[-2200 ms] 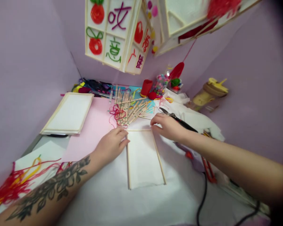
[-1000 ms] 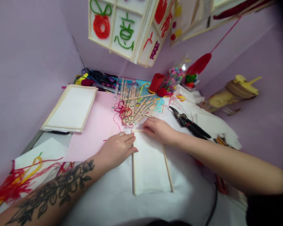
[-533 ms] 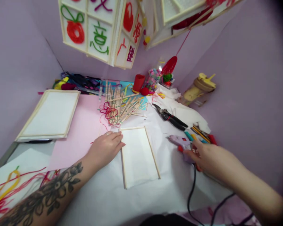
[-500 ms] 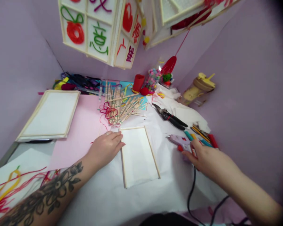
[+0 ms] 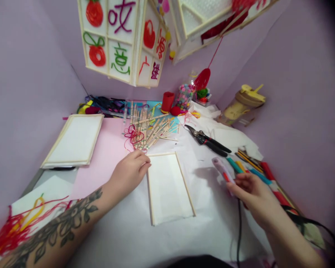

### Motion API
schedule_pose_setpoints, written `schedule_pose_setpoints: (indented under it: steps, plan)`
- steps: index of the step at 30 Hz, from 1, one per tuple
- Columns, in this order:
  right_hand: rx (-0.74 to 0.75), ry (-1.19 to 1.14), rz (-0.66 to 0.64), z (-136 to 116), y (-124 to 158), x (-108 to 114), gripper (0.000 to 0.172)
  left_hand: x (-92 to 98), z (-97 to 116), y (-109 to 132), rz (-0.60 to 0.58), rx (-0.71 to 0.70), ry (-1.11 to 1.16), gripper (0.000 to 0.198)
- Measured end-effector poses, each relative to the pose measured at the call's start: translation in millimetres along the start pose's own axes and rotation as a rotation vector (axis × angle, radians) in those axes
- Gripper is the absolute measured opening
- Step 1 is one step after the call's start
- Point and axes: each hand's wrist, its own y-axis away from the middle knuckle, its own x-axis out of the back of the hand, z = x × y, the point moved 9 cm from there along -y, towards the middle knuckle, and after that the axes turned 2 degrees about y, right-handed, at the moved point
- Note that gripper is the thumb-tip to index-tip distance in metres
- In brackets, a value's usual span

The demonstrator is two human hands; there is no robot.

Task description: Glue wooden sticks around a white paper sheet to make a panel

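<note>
A white paper panel [image 5: 169, 188] edged with thin wooden sticks on three sides lies on white paper in front of me. My left hand [image 5: 130, 172] rests loosely curled on the table, fingertips against the panel's top left corner, holding nothing I can see. My right hand [image 5: 254, 193] is closed round a pink glue gun [image 5: 222, 170], lifted off the table to the right of the panel, nozzle pointing up and left. Its black cord [image 5: 238, 227] trails toward me.
A pile of wooden sticks [image 5: 150, 128] with red yarn lies behind the panel. Black pliers [image 5: 208, 140] and pens [image 5: 249, 167] lie at right. A finished framed panel [image 5: 74, 139] sits at left on pink paper. Decorated lanterns [image 5: 123, 41] hang overhead. Yarn [image 5: 13, 223] lies near left.
My right hand left the panel's top edge, reached right to the glue gun, gripped it and lifted it. My left hand has stayed at the panel's corner.
</note>
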Motion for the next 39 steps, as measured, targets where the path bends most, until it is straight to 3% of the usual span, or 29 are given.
schedule_pose_setpoints:
  steps: [4,7,9,14,18,23,33,37,39]
  plan:
    - [-0.14,-0.397,-0.208,-22.9,6.4,-40.0,0.057,-18.2,6.3,-23.4,-0.073,0.024,-0.072,0.016]
    - [-0.185,-0.474,-0.47,-45.2,7.5,-80.5,0.054,-32.7,2.6,-37.0,-0.131,0.041,-0.139,0.018]
    - [-0.161,-0.478,-0.567,-58.3,2.3,-96.8,0.047,-39.0,-1.5,-40.9,-0.156,0.04,-0.158,0.019]
    - [-0.09,-0.505,-0.477,-72.7,-24.8,-107.7,0.038,-45.1,-8.6,-40.9,-0.167,0.025,-0.204,0.015]
    - [-0.155,-0.566,-0.346,-59.0,-38.2,-111.6,0.038,-50.3,-6.0,-41.3,-0.187,-0.022,-0.272,0.015]
    - [-0.125,-0.532,-0.318,-46.7,-43.7,-114.7,0.034,-54.0,-5.6,-43.0,-0.219,-0.025,-0.294,0.015]
    - [-0.091,-0.53,-0.436,-53.5,-25.1,-129.6,0.034,-58.1,-9.6,-43.1,-0.316,0.022,-0.282,0.019]
    - [-0.092,-0.559,-0.598,-61.2,-8.2,-146.1,0.04,-54.8,-12.4,-44.5,-0.268,0.065,-0.259,0.017]
    - [-0.083,-0.551,-0.597,-61.7,-7.2,-146.7,0.038,-49.9,-14.0,-44.9,-0.205,0.097,-0.201,0.017]
